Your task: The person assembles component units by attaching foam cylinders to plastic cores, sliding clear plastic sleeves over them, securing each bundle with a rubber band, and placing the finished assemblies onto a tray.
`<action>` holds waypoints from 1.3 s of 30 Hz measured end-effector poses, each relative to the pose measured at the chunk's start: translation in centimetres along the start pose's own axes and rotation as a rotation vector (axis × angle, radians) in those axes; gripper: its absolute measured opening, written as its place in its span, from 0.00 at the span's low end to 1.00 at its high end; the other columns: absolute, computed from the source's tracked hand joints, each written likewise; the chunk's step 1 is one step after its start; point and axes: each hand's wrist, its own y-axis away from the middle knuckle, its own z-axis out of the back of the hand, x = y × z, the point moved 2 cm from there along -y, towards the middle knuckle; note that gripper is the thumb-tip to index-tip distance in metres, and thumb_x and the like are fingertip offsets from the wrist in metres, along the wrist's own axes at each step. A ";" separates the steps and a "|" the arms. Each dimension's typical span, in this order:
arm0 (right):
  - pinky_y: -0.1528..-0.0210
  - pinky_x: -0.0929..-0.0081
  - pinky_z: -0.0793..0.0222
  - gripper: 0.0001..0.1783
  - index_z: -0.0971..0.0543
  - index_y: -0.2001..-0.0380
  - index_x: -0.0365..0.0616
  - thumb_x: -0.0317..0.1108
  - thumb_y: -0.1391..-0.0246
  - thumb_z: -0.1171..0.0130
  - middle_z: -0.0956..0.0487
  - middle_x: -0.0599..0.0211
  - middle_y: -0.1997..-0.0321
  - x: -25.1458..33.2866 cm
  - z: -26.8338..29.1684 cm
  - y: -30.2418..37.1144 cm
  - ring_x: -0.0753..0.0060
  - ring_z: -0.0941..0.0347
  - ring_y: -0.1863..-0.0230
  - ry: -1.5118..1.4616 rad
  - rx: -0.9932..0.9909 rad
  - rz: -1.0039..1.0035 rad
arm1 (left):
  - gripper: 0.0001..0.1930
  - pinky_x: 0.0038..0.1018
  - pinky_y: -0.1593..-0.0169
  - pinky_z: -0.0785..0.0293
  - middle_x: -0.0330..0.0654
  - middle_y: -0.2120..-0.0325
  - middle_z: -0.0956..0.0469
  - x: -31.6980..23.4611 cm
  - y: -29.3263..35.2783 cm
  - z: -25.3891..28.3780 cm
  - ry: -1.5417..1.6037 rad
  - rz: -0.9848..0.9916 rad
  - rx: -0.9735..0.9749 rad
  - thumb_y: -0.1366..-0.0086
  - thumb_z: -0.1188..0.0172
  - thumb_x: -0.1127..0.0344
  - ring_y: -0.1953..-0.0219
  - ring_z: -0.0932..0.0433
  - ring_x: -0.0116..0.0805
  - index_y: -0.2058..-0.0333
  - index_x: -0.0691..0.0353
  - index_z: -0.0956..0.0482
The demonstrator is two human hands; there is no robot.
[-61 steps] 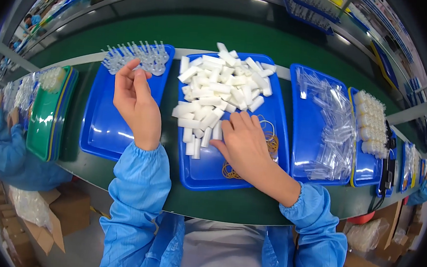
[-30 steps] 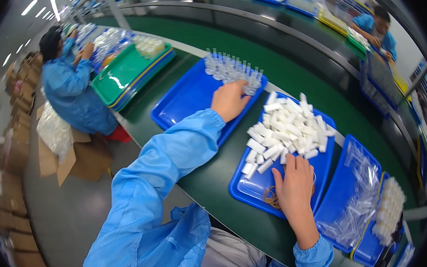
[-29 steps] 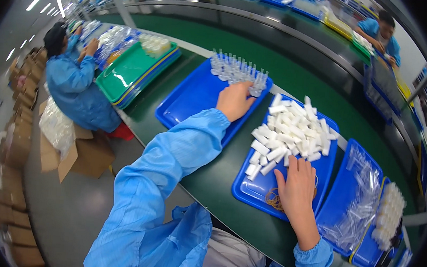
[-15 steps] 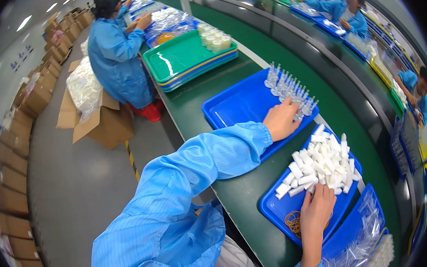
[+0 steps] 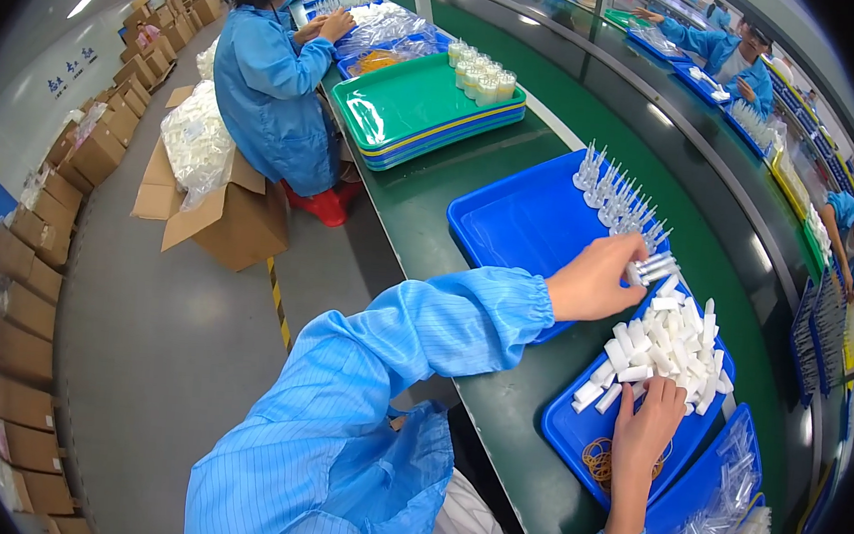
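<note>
My left hand [image 5: 601,281] is over the right edge of a blue tray [image 5: 511,213], closed around a few clear plastic pieces with thin tips [image 5: 656,269]. More clear pieces of this kind [image 5: 618,197] stand upright in rows along that tray's far right side. My right hand [image 5: 647,430] rests at the near edge of a heap of short white blocks [image 5: 677,337] in a second blue tray [image 5: 565,428]. Its fingers are bent and drawn together among the blocks; what they pinch is hidden.
Rubber bands [image 5: 597,459] lie beside my right hand. Another blue tray [image 5: 669,507] with clear tubes is at the lower right. Stacked green trays [image 5: 400,104] bear white cups. A co-worker [image 5: 271,84] sits at the far left by an open carton [image 5: 240,227]; others work across the line.
My left hand has lifted clear pieces out of the rows and moved right, toward the white blocks. My right hand stays at the heap. The whole view has shifted slightly.
</note>
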 end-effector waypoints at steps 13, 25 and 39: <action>0.55 0.57 0.36 0.12 0.24 0.63 0.36 0.25 0.52 0.36 0.24 0.54 0.66 -0.7 0.2 -0.4 0.50 0.29 0.59 0.089 0.179 -0.098 | 0.17 0.29 0.60 0.20 0.50 0.59 0.25 -4.3 0.0 -7.6 0.487 0.024 0.107 0.39 0.34 0.69 0.63 0.21 0.36 0.54 0.68 0.26; 0.54 0.60 0.36 0.11 0.22 0.56 0.32 0.25 0.39 0.45 0.24 0.52 0.62 -1.9 2.4 0.4 0.51 0.30 0.59 0.004 0.036 0.044 | 0.18 0.30 0.62 0.21 0.50 0.59 0.28 -4.0 1.8 -7.7 0.433 -0.025 0.055 0.34 0.40 0.68 0.64 0.21 0.39 0.48 0.69 0.28; 0.54 0.70 0.30 0.11 0.25 0.57 0.30 0.16 0.44 0.50 0.23 0.56 0.62 -4.0 4.6 2.5 0.62 0.26 0.60 -0.555 -0.022 -0.186 | 0.17 0.32 0.60 0.22 0.50 0.55 0.31 -5.3 3.6 -8.4 0.441 -0.082 0.150 0.33 0.43 0.70 0.63 0.22 0.41 0.47 0.65 0.30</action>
